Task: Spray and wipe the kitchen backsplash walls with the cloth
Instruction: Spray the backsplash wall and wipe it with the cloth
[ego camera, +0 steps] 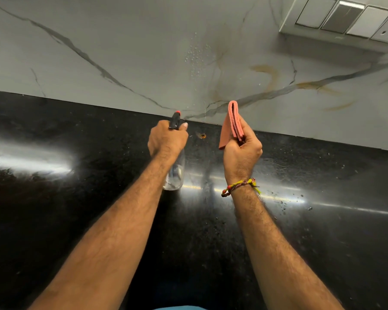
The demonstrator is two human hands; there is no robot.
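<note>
Both hands grip closed: left hand (167,139) on spray bottle (174,171), right hand (241,151) on folded cloth (231,124), upright, nearer the wet backsplash (195,57).

A shiny black tabletop (54,220) meets a grey marble wall (121,41) with dark and gold lines. White switches (345,19) sit high above the tabletop's far right corner.

place: home kitchen | evidence: black granite counter (76,209), marble-look backsplash (121,41) (veined), wall switch panel (345,19)
</note>
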